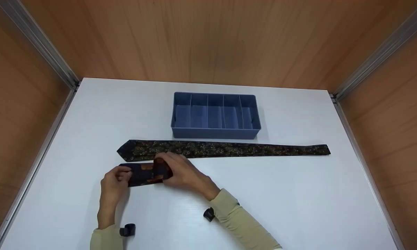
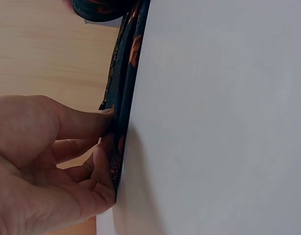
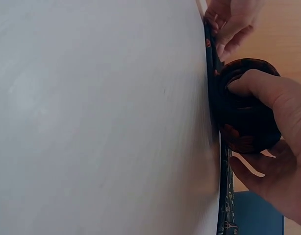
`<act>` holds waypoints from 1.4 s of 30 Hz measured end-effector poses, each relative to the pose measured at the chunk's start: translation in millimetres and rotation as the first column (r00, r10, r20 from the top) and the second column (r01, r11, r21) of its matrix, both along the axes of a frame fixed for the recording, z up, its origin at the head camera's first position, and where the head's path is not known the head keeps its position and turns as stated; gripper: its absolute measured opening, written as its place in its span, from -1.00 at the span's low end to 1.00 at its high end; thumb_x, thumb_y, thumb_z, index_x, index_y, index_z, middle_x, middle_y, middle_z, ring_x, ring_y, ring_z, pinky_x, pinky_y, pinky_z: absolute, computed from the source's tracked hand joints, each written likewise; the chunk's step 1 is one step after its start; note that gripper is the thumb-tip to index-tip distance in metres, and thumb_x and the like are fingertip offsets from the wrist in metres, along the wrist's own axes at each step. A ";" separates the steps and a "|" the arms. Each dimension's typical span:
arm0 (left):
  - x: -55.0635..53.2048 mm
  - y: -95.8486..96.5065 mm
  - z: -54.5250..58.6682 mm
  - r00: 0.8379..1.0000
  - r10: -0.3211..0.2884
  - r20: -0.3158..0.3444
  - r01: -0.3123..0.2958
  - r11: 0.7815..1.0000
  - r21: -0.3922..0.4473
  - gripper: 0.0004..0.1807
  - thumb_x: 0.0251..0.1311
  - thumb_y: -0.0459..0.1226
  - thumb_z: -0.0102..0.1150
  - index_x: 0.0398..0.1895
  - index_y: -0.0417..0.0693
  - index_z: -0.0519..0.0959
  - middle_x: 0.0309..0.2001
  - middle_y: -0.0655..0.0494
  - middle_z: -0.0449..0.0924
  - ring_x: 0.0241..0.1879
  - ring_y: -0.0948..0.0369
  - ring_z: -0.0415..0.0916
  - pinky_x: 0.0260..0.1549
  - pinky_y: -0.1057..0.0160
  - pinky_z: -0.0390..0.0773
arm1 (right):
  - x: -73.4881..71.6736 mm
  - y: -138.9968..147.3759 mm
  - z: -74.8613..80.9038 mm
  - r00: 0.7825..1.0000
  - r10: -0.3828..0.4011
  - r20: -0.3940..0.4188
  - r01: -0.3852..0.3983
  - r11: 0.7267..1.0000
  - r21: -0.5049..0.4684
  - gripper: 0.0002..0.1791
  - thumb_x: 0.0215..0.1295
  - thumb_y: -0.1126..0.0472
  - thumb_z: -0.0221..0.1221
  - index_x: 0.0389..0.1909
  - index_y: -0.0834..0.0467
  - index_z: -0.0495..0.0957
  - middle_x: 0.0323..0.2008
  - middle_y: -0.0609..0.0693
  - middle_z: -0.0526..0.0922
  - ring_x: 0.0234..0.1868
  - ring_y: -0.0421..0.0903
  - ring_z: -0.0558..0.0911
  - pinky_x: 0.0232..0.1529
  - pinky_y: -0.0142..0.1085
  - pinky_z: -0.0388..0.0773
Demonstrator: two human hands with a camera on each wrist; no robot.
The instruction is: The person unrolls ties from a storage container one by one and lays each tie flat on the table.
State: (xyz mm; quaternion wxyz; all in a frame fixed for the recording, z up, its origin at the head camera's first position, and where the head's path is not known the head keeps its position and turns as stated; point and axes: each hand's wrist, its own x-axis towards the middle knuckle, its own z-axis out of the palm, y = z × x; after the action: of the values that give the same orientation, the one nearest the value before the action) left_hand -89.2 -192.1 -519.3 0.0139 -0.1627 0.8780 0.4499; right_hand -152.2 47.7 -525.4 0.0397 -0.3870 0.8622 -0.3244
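A dark blue necktie with an orange pattern (image 1: 140,174) lies partly rolled up, its flat end toward the left. My right hand (image 1: 182,170) grips the rolled part (image 3: 248,122), with the thumb tucked into the coil in the right wrist view. At the flat end, my left hand (image 1: 113,184) pinches the tie between thumb and fingers, and the left wrist view shows the fingertips (image 2: 107,120) at its edge. Just behind, a second dark necktie with a gold floral pattern (image 1: 226,149) is laid out straight, its wide pointed end at the left; the right hand overlaps its near edge.
Behind the ties stands a blue box (image 1: 215,133) with several narrow compartments. All this is on a white table (image 1: 292,198), enclosed by wood-grain panels (image 1: 215,41) at the back and sides.
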 end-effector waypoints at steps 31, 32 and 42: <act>0.1 -1.8 -0.7 1.000 -0.006 0.014 0.006 1.000 -0.012 -0.81 0.41 -0.42 0.18 -0.01 -0.35 0.62 -0.19 -0.16 0.66 -0.26 0.18 0.50 -0.37 0.45 0.43 | -4.7 25.0 0.7 0.998 -0.021 0.059 0.021 1.000 0.010 -0.22 0.11 0.16 0.51 0.36 0.07 0.40 0.28 -0.03 0.55 0.29 -0.07 0.49 0.45 -0.04 0.24; 0.3 -1.9 -0.8 1.000 -0.006 0.014 0.006 1.000 -0.011 -0.81 0.40 -0.42 0.18 -0.02 -0.35 0.62 -0.19 -0.16 0.66 -0.26 0.18 0.49 -0.36 0.46 0.43 | -4.4 25.6 0.9 0.998 -0.024 0.060 0.023 1.000 0.016 -0.22 0.12 0.14 0.51 0.36 0.07 0.40 0.28 -0.03 0.55 0.30 -0.08 0.48 0.45 -0.04 0.24; 0.2 -1.6 1.6 1.000 -0.015 0.021 0.015 1.000 0.004 -0.81 0.41 -0.44 0.15 0.00 -0.37 0.62 -0.17 -0.18 0.67 -0.26 0.16 0.48 -0.38 0.44 0.42 | -3.4 30.2 0.0 0.999 -0.030 0.028 0.030 0.999 0.014 -0.27 0.13 0.11 0.51 0.31 0.12 0.44 0.25 -0.01 0.58 0.23 -0.05 0.53 0.37 -0.13 0.35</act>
State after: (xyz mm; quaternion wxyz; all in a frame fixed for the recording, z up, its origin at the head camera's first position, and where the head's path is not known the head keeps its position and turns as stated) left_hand -89.0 -193.6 -517.7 0.0268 -0.1608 0.8781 0.4499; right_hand -155.7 78.0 -525.4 0.0496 -0.3692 0.8694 -0.3246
